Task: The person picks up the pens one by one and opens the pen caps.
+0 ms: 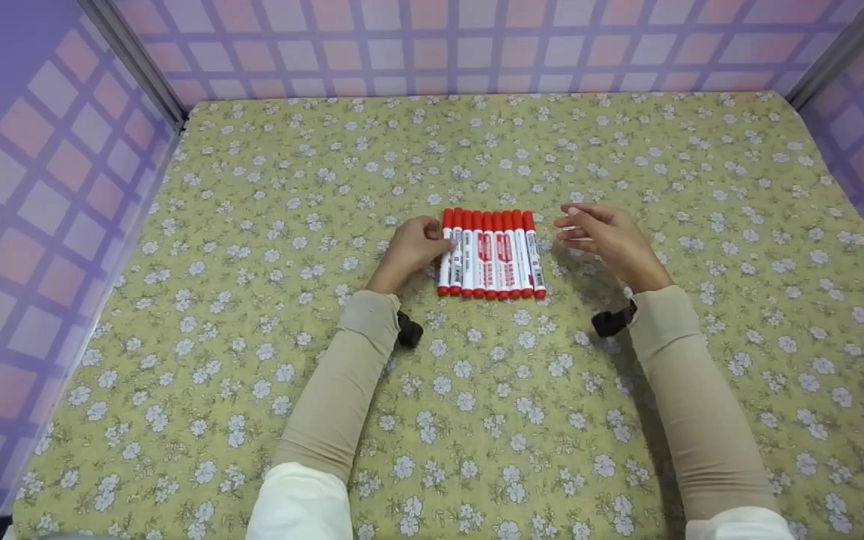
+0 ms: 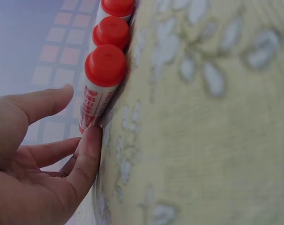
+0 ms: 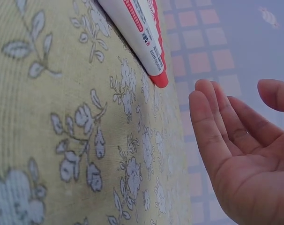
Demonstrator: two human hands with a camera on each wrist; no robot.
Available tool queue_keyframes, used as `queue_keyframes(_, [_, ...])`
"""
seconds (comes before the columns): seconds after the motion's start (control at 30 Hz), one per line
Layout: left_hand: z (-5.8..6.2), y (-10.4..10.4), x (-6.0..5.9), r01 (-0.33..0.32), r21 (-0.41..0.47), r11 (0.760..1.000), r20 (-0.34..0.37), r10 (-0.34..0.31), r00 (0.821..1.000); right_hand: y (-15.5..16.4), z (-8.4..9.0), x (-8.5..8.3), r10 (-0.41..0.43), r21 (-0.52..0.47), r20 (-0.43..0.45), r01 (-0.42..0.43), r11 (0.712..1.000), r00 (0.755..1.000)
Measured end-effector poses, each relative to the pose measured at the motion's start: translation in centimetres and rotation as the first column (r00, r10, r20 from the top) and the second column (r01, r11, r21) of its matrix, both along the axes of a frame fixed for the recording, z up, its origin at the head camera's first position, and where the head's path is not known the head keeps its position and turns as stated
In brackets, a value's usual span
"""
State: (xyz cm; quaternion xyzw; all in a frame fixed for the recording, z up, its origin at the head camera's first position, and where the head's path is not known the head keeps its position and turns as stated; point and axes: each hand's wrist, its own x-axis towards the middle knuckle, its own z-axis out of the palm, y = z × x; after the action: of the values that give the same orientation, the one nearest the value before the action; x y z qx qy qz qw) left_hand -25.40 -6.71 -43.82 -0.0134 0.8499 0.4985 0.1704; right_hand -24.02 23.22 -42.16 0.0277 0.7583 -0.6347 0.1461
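Several white markers with red caps and red ends [image 1: 491,259] lie side by side in a flat row on the cloth in the head view. At the left end of the row is my left hand [image 1: 412,247], its fingertips against the side of the leftmost marker [image 1: 445,262]. In the left wrist view the little-finger side rests on the cloth by the nearest marker [image 2: 96,96], with the thumb held apart. My right hand [image 1: 610,241] hovers to the right of the row, fingers loosely extended and holding nothing. The right wrist view shows a gap between its fingers and the rightmost marker [image 3: 139,40].
A yellow-green cloth with white flowers [image 1: 492,412] covers the table. Checked purple and pink panels [image 1: 458,49] stand at the back and both sides, joined by grey corner posts [image 1: 136,60]. Black wrist cameras [image 1: 408,330] sit on both wrists.
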Motion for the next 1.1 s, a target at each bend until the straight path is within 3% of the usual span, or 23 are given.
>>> queue_keyframes(0.37, [0.1,0.3,-0.1,-0.049,0.094,0.994,0.064,0.043,0.997,-0.1,0.2,0.1,0.038,0.021,0.003,-0.038,0.999,0.999])
queue_keyframes(0.53, [0.3,0.3,-0.1,-0.059,0.087,0.994,0.078,0.052,0.996,-0.1,0.0,0.1,0.049,0.031,0.001,-0.049,0.998,0.999])
queue_keyframes(0.8, [0.9,0.6,-0.3,-0.072,0.028,0.997,0.091,0.070,0.993,0.2,-0.2,0.1,0.084,0.056,-0.011,-0.083,0.995,0.996])
queue_keyframes(1.03, [0.9,0.6,-0.7,-0.035,-0.111,0.993,0.047,0.041,0.998,0.4,-0.4,0.1,0.094,0.032,0.005,-0.094,0.995,0.996])
queue_keyframes(1.1, [0.9,0.6,-0.7,-0.034,-0.108,0.994,0.053,0.040,0.998,0.4,-0.4,0.1,0.093,0.034,0.006,-0.093,0.995,0.996])
